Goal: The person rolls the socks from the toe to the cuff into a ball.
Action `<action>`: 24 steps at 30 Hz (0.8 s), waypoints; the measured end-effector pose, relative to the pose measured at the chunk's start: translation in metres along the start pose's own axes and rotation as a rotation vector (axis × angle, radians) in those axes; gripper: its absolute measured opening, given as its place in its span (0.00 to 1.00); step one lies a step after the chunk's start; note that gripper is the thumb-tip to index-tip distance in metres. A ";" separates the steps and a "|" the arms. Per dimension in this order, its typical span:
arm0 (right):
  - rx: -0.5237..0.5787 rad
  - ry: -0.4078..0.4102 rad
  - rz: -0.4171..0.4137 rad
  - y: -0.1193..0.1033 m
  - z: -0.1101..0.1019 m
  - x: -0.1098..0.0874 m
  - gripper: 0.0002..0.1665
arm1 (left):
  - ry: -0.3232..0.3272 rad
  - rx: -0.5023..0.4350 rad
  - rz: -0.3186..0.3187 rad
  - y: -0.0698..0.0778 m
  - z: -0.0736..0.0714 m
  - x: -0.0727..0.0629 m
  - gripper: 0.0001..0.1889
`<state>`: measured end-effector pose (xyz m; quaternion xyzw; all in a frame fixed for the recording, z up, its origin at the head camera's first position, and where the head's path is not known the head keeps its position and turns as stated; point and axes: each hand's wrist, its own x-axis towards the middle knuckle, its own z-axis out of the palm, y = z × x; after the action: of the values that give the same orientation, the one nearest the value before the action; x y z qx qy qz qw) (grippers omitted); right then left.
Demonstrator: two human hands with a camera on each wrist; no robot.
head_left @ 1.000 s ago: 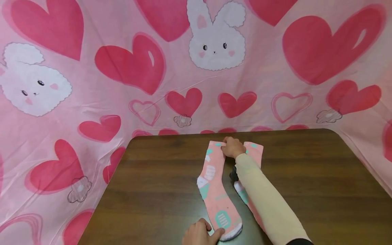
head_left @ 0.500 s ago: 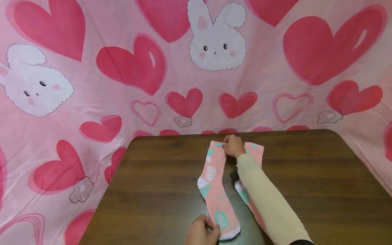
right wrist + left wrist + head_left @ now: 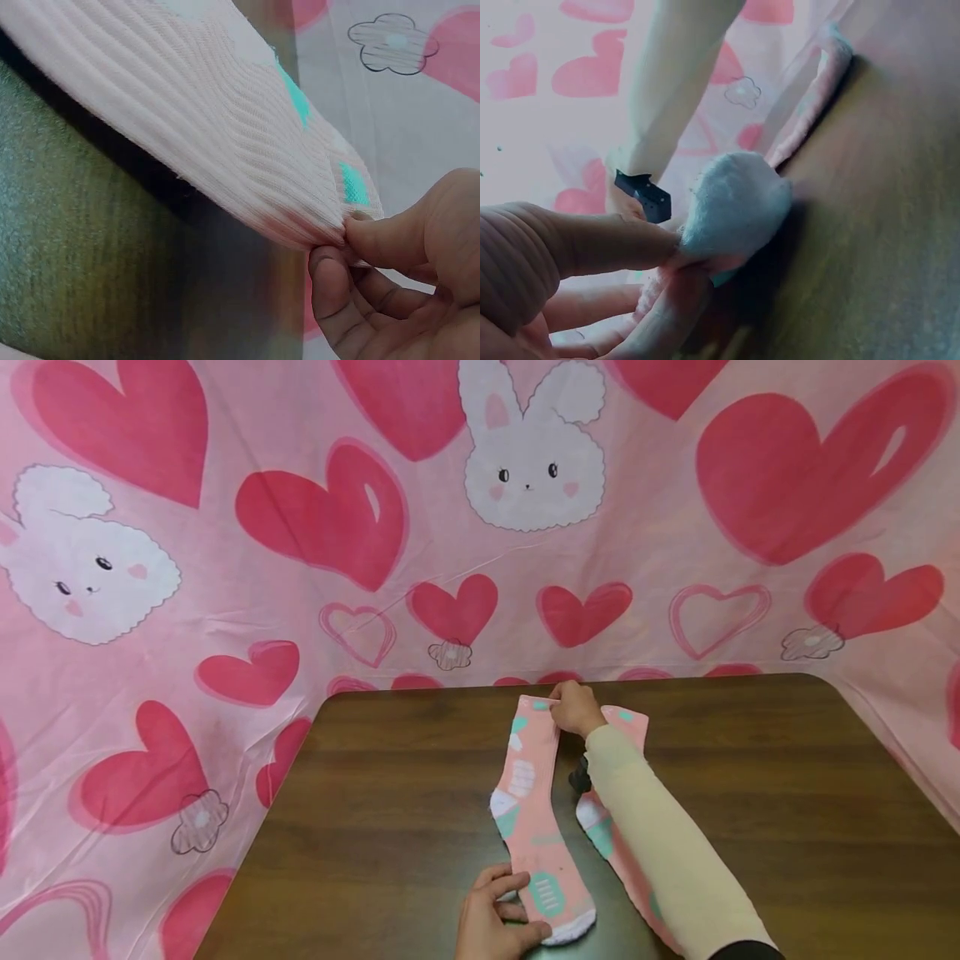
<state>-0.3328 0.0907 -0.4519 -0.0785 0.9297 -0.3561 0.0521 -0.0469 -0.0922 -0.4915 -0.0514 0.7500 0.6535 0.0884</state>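
Observation:
A pink sock (image 3: 534, 810) with white and mint patches stretches lengthwise in the head view, cuff at the far end and white toe at the near end. My right hand (image 3: 577, 708) pinches the cuff's right corner; the right wrist view shows thumb and finger closed on the ribbed cuff (image 3: 247, 150), raised off the table. At the toe end, my left hand (image 3: 497, 917) grips the sock's left edge. In the left wrist view its thumb and a finger pinch the fabric beside the white toe (image 3: 735, 202). A second matching sock (image 3: 597, 827) lies to the right, partly covered by my right forearm.
The brown wooden table (image 3: 390, 793) has its far edge just beyond the socks' cuffs. Behind it hangs a pink cloth (image 3: 442, 552) printed with hearts and rabbits. A small black device (image 3: 580, 775) sits at my right wrist.
The held sock has shifted slightly away and to the right, its cuff now closer to the table's far edge. Both hands moved with it. My left fingers have spread along the sock's edge.

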 end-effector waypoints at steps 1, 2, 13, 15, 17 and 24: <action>-0.005 0.010 -0.015 -0.001 -0.001 0.000 0.13 | -0.005 -0.021 -0.006 0.001 0.000 0.000 0.29; -0.013 0.018 -0.029 -0.001 -0.003 0.000 0.12 | -0.011 -0.044 -0.009 0.003 0.001 0.000 0.30; 0.004 0.074 -0.156 -0.007 -0.029 -0.005 0.11 | -0.065 -0.265 -0.017 0.028 0.007 -0.007 0.31; 0.014 0.097 -0.160 -0.007 -0.033 -0.006 0.11 | -0.063 -0.271 -0.023 0.030 0.009 -0.007 0.31; 0.016 0.110 -0.159 -0.006 -0.037 -0.007 0.11 | -0.064 -0.288 -0.025 0.032 0.013 -0.007 0.31; 0.012 0.102 -0.146 0.004 -0.050 -0.012 0.12 | -0.100 -0.338 -0.016 0.033 0.030 -0.008 0.32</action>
<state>-0.3292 0.1289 -0.4173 -0.1276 0.9208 -0.3680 -0.0208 -0.0435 -0.0578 -0.4618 -0.0390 0.6236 0.7714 0.1209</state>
